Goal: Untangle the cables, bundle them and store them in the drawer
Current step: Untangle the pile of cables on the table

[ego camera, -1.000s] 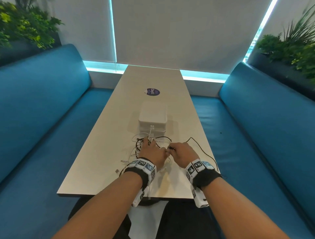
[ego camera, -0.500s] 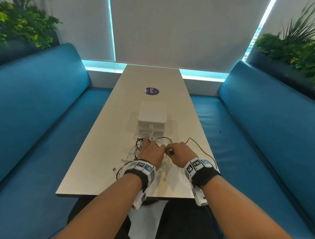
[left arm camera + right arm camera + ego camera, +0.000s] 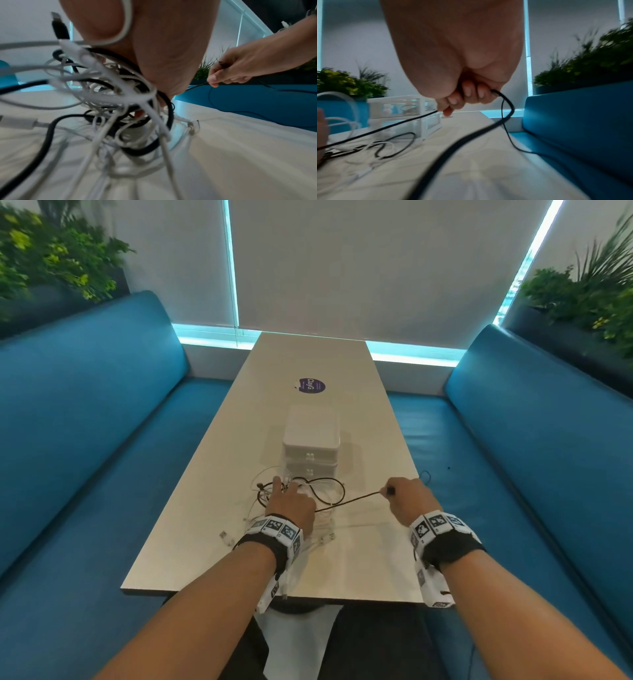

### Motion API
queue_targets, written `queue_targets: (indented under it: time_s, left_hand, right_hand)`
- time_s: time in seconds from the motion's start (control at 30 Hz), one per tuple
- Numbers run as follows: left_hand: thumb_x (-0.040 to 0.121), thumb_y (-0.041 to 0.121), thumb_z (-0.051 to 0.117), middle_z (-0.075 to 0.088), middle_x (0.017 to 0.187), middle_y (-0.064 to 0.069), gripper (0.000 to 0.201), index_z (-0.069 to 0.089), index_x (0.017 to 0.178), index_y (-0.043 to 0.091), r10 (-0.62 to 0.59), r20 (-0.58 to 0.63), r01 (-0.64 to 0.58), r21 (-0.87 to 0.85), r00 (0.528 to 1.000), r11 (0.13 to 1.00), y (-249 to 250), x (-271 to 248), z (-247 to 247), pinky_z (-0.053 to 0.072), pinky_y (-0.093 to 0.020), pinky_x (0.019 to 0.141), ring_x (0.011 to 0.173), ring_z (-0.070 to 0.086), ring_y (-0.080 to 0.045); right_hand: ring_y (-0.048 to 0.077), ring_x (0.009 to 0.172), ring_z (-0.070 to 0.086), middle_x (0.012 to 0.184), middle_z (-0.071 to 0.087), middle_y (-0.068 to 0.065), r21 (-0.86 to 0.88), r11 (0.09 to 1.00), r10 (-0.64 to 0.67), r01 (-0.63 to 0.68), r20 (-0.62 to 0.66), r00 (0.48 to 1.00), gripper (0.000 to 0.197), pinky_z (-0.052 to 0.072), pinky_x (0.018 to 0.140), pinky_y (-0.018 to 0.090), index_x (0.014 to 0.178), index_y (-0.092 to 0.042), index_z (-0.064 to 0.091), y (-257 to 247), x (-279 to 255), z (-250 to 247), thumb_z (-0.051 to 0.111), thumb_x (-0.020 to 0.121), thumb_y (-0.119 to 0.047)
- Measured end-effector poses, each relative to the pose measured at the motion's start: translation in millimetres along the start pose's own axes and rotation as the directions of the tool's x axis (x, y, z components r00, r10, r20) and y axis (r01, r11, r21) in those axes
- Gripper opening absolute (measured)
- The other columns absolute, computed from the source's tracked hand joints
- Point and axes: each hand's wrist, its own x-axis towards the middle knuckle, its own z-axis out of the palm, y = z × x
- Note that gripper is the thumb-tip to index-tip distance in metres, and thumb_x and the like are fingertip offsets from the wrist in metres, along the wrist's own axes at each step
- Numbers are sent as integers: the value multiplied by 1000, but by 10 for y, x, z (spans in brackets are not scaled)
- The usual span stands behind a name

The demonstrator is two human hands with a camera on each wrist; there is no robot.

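A tangle of white and black cables [image 3: 308, 491] lies on the pale table [image 3: 308, 570] in front of a white drawer unit [image 3: 310, 436] with its drawers closed. My left hand [image 3: 286, 489] sits on top of the tangle, its fingers dug in among the cables [image 3: 111, 88]. To the right, near the table's edge, my right hand [image 3: 390, 492] pinches a thin black cable [image 3: 356, 499], which runs taut back into the tangle. In the right wrist view this hand [image 3: 447, 109] has its fingers curled round the black cable [image 3: 385, 129]. The cable's other part trails over the edge.
Blue benches run along both sides [image 3: 85, 474] [image 3: 531, 457], with planters behind them. A purple sticker [image 3: 310, 386] is on the table beyond the drawer unit. Loose white plugs [image 3: 224, 537] lie left of my left wrist. The black cable's tail [image 3: 424, 474] drops onto the right bench.
My right hand has moved right, away from the left hand, drawing the black cable out of the tangle until it runs taut. The left hand stays on the tangle.
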Motion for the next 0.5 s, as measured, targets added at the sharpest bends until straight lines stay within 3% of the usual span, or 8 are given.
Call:
queue_targets:
  time_s: [0.13,0.23,0.3,0.37,0.43,0.5]
  left_hand:
    - [99,29,46,65,124,1,29,66,119,28,35,0,-35,9,999,999,35,-7,15,9,-62,114,139,32,-29]
    - [98,28,47,64,126,-1,29,66,119,27,32,2,-32,15,999,999,75,-14,1,8,-63,114,140,31,-30]
    - [99,31,47,65,124,-2,27,67,116,26,35,3,-35,22,999,999,98,-22,-17,8,-63,115,140,32,-30]
    - [98,32,48,67,121,-1,25,68,113,27,46,3,-46,26,999,999,112,-33,-34,9,-63,114,137,34,-30]
    - [98,30,48,68,117,0,24,68,109,28,64,-4,-64,22,998,998,110,-47,-37,9,-63,114,135,37,-29]
    - [98,27,44,68,114,0,26,67,109,28,72,-13,-72,9,997,997,95,-59,-41,8,-63,114,134,37,-29]
  right_hand:
    - [32,92,61,109,61,13,-39,999,12,-11,37,999,26,51,76,36,121,-21,58,-18,-61,-16,47,99,-30]
    - [34,98,63,111,61,16,-1,998,-60,60,61,996,48,51,79,40,146,-26,31,-247,-137,50,43,101,-39]
    - [34,93,64,105,62,16,35,987,-160,158,77,984,52,53,80,42,149,-32,24,-434,-184,104,42,101,-39]
    - [34,93,65,104,63,15,46,969,-247,243,121,961,41,54,80,42,141,-30,41,-605,-207,185,45,100,-33]
    - [33,94,65,102,67,12,31,955,-296,295,182,938,25,53,79,38,115,-23,62,-717,-192,279,48,95,-21]
    - [30,92,65,99,69,10,23,950,-308,311,228,924,19,53,78,37,101,-21,67,-758,-174,339,50,94,-18]
